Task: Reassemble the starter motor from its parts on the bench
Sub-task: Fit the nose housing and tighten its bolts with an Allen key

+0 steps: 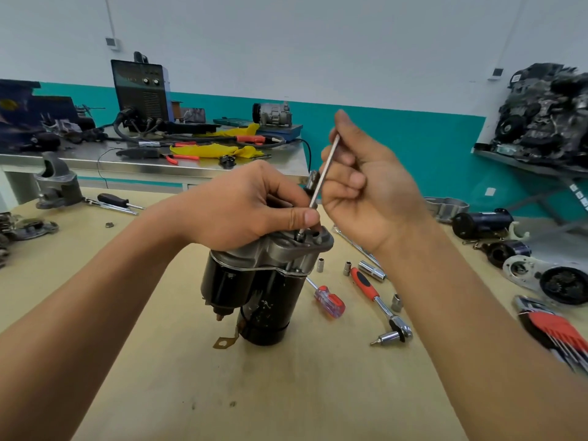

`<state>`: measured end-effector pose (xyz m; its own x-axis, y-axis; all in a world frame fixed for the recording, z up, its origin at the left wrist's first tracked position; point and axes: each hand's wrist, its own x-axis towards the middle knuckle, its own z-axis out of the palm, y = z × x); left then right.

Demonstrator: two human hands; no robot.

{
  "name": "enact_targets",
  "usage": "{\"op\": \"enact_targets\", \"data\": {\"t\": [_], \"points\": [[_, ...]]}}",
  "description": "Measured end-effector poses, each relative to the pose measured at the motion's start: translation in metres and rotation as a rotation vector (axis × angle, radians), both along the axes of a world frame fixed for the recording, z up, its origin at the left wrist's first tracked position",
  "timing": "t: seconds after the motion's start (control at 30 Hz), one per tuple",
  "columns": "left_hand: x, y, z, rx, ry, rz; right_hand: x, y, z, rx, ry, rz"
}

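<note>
On the worktop (159, 361) the starter motor (261, 281) stands on its end | your left hand (241, 205) fingers grip its top | your right hand (366, 189) fingers pinch a thin metal rod (321, 176) over a hole

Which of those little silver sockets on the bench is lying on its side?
The largest socket, lying beside the red ratchet handle. The three smaller sockets near it all stand upright on end.

bright, even, diffuse light fills the room, with no hard source visible. shadows on the pale tan wooden counter (152, 361) are faint and soft. the wide lens bends the far steel table (79, 160) and stretches the edges. the dark engine block (547, 113) at right looks smeared, detail lost.
</note>
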<state>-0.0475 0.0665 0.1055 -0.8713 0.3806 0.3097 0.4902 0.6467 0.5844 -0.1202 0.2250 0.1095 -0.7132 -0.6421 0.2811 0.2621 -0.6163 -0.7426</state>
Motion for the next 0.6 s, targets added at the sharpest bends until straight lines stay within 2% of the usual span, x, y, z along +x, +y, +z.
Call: {"op": "enact_targets", "data": {"t": [0.07, 0.13, 0.17, 0.23, 0.33, 0.47, 0.6], "points": [[-0.001, -0.003, 0.001, 0.007, 0.0, -0.017, 0.007, -0.011, -0.012, -0.108, 0.146, -0.332], [-0.002, -0.003, 0.001, 0.014, -0.007, -0.044, 0.009, -0.017, -0.02, -0.093, 0.512, -0.857], [-0.002, -0.003, 0.002, 0.02, -0.01, -0.049, 0.008, -0.019, -0.021, -0.058, 0.675, -1.043], [-0.002, -0.003, 0.002, 0.022, -0.022, -0.049, 0.005, -0.019, -0.02, -0.024, 0.82, -1.206], [-0.004, -0.005, 0.004, -0.014, -0.082, 0.007, -0.003, -0.014, -0.017, -0.001, 0.847, -1.177], [-0.007, -0.017, 0.008, 0.002, -0.203, 0.089, -0.016, -0.002, -0.012, 0.028, 0.748, -0.872], [-0.003, -0.021, 0.012, -0.087, -0.223, 0.073, -0.025, 0.006, -0.009, 0.078, 0.669, -0.715]]}}
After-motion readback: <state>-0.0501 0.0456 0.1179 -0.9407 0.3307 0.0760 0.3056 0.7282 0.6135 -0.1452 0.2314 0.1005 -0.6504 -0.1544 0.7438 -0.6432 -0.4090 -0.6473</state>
